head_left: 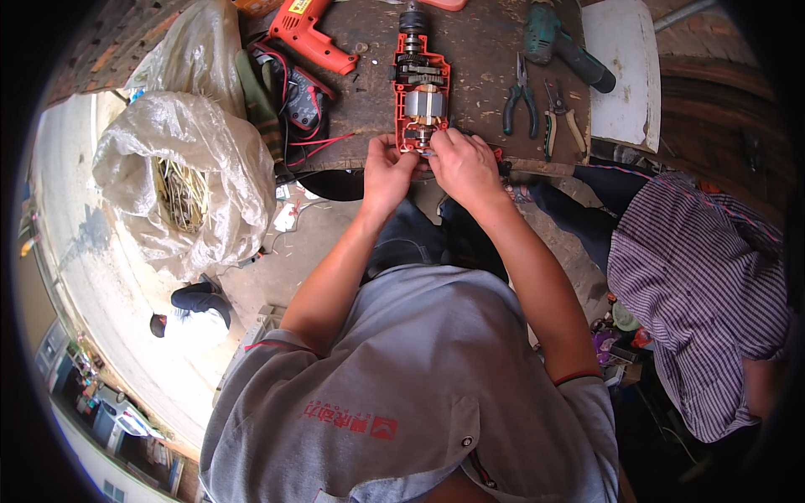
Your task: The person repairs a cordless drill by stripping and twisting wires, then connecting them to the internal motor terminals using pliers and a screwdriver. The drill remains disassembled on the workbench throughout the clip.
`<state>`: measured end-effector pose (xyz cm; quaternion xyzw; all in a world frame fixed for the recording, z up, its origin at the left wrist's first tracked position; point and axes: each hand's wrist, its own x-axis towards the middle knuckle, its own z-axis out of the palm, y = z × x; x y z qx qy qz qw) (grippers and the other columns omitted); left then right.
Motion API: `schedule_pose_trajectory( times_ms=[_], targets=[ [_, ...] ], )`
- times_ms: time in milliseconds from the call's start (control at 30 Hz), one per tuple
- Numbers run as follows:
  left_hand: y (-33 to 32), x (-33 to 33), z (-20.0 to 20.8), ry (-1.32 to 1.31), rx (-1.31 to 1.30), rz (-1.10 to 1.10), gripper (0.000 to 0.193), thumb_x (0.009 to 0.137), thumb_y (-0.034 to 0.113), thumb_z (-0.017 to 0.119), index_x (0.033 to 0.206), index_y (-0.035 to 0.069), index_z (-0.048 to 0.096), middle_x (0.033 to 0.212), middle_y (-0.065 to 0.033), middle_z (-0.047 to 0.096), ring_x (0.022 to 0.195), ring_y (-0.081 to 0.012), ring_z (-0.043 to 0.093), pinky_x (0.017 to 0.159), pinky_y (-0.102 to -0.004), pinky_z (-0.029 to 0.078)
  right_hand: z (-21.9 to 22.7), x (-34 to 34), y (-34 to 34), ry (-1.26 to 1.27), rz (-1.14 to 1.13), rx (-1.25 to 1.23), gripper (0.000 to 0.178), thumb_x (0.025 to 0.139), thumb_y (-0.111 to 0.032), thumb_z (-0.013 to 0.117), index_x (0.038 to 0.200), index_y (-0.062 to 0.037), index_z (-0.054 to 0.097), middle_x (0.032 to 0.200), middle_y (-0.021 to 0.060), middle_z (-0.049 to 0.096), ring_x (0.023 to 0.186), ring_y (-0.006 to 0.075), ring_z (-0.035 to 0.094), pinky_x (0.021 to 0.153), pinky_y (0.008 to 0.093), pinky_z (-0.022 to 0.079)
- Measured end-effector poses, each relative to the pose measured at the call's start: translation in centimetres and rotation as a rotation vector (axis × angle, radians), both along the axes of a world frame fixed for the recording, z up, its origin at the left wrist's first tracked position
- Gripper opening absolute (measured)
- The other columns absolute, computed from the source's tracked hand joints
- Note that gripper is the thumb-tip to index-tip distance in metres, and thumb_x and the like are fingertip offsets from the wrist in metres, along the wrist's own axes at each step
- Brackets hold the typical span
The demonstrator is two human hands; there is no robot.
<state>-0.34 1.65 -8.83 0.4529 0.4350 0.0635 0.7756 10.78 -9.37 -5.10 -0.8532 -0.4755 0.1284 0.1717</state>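
Note:
An opened power drill [423,92] with a red half housing lies lengthwise on the bench, its gears, silver motor core and copper windings exposed. The black chuck [412,18] points to the far side. At the drill's near end, my left hand [389,173] is closed, with thumb and fingers against the left edge of the housing. My right hand [463,164] is bent over the right side of that same end, fingertips pinched together close to the left ones. Whatever sits between the right fingertips is too small and covered to name.
On the wooden bench [369,105], left, lie a red drill housing piece [312,38] and a multimeter [303,99] with leads. Pliers [521,99], a cutter-like tool [562,121] and a green drill [558,42] lie right. A sack [126,159] stands left; a checked-shirt person [696,277] is right.

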Motion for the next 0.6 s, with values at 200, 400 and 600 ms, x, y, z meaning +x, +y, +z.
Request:
schedule_pose_trajectory(
  times_ms=[200, 400, 600],
  targets=[
    [-0.4, 0.6, 1.2, -0.011, -0.103, 0.154, 0.031, 0.094, 0.000, 0.060, 0.122, -0.001, 0.046, 0.098, -0.0118, 0.067, 0.079, -0.0192, 0.069, 0.076, -0.0341, 0.061, 2.3, -0.3, -0.2, 0.181, -0.046, 0.054, 0.015, 0.083, -0.018, 0.072, 0.090, -0.0081, 0.062, 0.092, 0.0109, 0.063, 0.086, 0.0320, 0.067, 0.082, 0.0475, 0.051],
    [0.8, -0.1, 1.2, 0.022, -0.080, 0.043, 0.029, 0.094, 0.001, 0.061, 0.121, -0.001, 0.049, 0.096, -0.0112, 0.068, 0.079, -0.0182, 0.070, 0.075, -0.0318, 0.061, 0.4, -1.0, -0.1, -0.052, 0.018, 0.172, 0.011, 0.082, -0.016, 0.073, 0.088, -0.0106, 0.065, 0.084, 0.0070, 0.059, 0.083, 0.0289, 0.066, 0.074, 0.0440, 0.053],
    [2.0, -0.3, 0.7, 0.015, -0.023, -0.068, 0.023, 0.094, 0.002, 0.061, 0.114, -0.005, 0.052, 0.098, -0.0133, 0.070, 0.081, -0.0180, 0.071, 0.076, -0.0296, 0.061, -0.2, -1.5, -0.1, -0.117, 0.015, 0.175, 0.008, 0.081, -0.013, 0.071, 0.087, -0.0099, 0.067, 0.085, 0.0058, 0.059, 0.081, 0.0273, 0.062, 0.074, 0.0409, 0.050]
  ],
)
